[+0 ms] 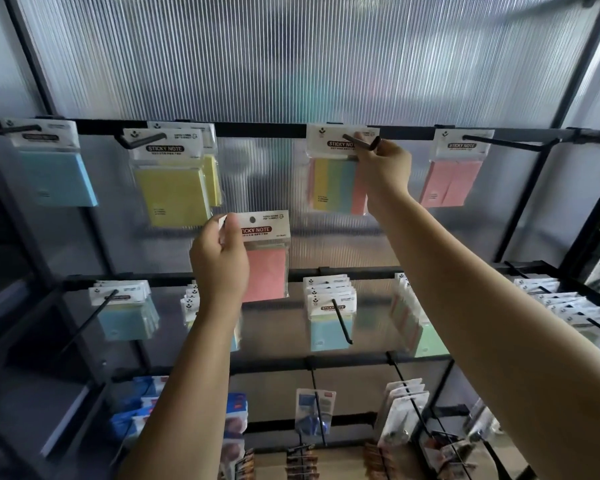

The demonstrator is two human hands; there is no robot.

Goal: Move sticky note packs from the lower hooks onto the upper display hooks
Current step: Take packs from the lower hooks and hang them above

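My left hand (219, 261) grips a pink sticky note pack (265, 261) by its header card, held in the air between the upper and lower rails. My right hand (383, 168) is raised to the upper rail, fingers curled round the black upper hook (361, 142) on which a multicolour pack (333, 178) hangs. Other upper hooks carry a blue pack (56, 174), yellow packs (174, 188) and a pink pack (454, 178). On the lower hooks hang several blue packs (125, 313) and blue-and-yellow packs (329, 317).
A black metal rack frame (257, 129) stands before ribbed translucent panels. More packs hang at lower right (561, 303). Below are hooks with other packaged goods (316, 410). Long bare hook ends (513, 143) stick out toward me.
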